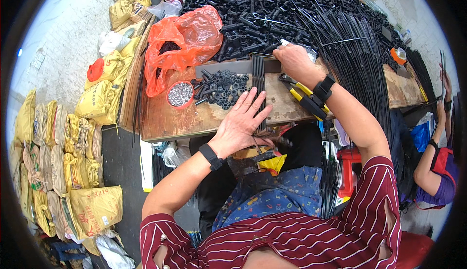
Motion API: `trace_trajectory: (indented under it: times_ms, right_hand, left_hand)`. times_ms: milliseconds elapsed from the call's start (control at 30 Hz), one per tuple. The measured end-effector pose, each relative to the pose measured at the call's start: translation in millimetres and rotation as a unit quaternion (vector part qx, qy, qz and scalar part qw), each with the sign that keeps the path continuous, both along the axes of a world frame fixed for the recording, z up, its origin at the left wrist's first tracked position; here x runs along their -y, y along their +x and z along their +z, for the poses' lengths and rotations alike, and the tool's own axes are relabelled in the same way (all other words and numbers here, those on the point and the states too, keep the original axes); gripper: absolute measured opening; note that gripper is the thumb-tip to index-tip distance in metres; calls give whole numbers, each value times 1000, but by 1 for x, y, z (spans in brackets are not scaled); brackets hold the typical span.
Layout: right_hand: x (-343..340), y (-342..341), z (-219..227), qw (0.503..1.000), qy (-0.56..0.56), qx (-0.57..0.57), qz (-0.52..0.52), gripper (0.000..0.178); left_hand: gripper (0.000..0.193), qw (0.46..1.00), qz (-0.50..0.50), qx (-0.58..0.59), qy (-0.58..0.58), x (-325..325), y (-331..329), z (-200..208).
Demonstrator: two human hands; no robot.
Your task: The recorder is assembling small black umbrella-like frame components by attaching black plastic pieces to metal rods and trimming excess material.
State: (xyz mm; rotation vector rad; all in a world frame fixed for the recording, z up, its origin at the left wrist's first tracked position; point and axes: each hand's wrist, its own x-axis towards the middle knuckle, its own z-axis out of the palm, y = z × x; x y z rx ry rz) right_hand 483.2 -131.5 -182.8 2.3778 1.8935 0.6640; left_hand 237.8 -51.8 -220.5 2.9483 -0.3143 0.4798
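My left hand lies at the table's front edge with its fingers stretched out. Its fingertips touch or overlap a flat row of thin black rods that runs away from me. Farther right, my right hand is closed, fingers curled, at the edge of the black heap; whatever is in it is mostly hidden, with a bit of white by its fingertips. Pliers with yellow and black handles lie just below my right wrist. Left of the rods are loose black tubular pieces and a round red tub of small silvery parts.
A large heap of black plastic parts covers the table's back. Long black rods spread over its right side. An orange plastic bag sits at left. Yellow sacks are stacked beyond. Another person's arm shows at far right.
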Motion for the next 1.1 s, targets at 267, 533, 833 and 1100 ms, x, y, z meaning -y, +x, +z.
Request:
trace_trajectory:
  times_ms: [267,533,833,1100]
  right_hand:
    - [-2,-3,6,1000,-10,-1,-7,8]
    - [1,-6,10,1000,-20,-17,5,7]
    - [0,-3,8,999,-45,-27,6,8]
    - [-4,2,10,999,-5,-37,33,9]
  left_hand:
    - [99,999,3,33,-3,-1,1,-5]
    - [101,999,17,30,12,0,0,-4]
    - [103,999,13,20,-31,2,-2,2]
    - [104,999,20,22,-29,2,-2,0]
